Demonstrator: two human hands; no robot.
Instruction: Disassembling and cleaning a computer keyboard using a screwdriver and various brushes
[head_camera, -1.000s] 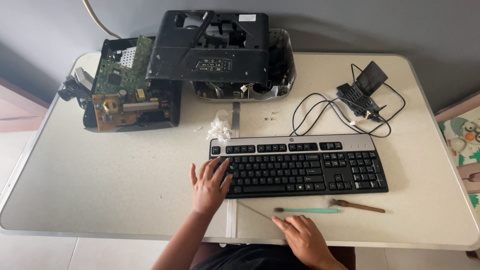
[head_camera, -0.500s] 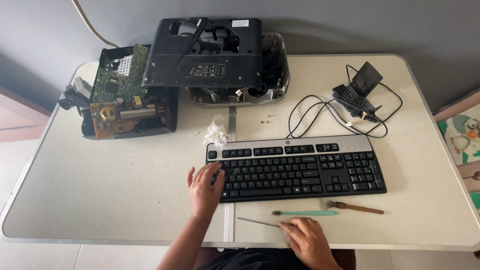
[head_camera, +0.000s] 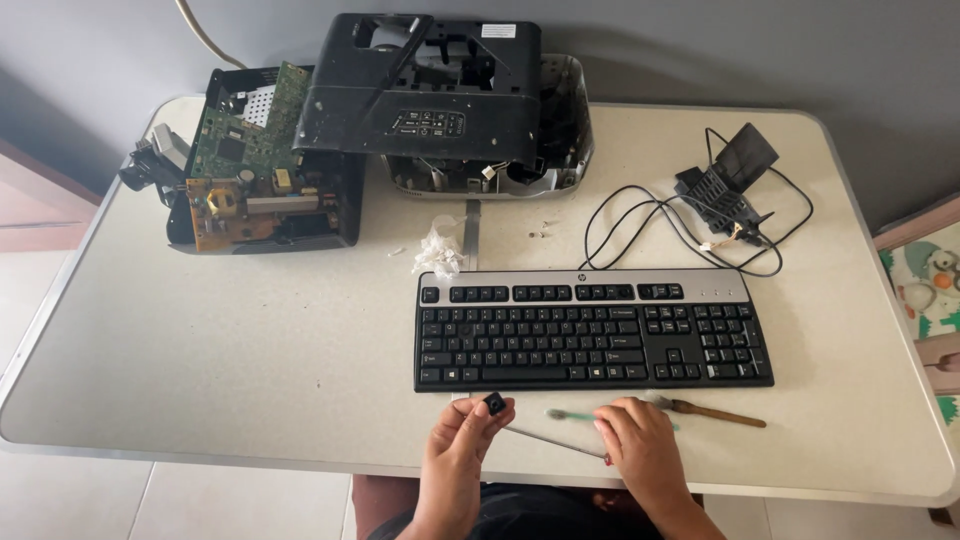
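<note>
My left hand is at the table's front edge, just below the black and silver keyboard. It pinches a small black keycap between thumb and fingertips. My right hand lies palm down beside it, fingers curled over the handle of a teal toothbrush whose head sticks out to the left. A thin metal pick with a red tip lies between the two hands. A wooden-handled brush lies just right of my right hand.
At the back of the beige table stand an opened black device shell and a base with green and orange circuit boards. A crumpled white tissue lies above the keyboard. A black part with tangled cable sits back right.
My left hand has left the keyboard's left keys and come back to the front edge, now holding a keycap. My right hand has shifted onto the toothbrush.
</note>
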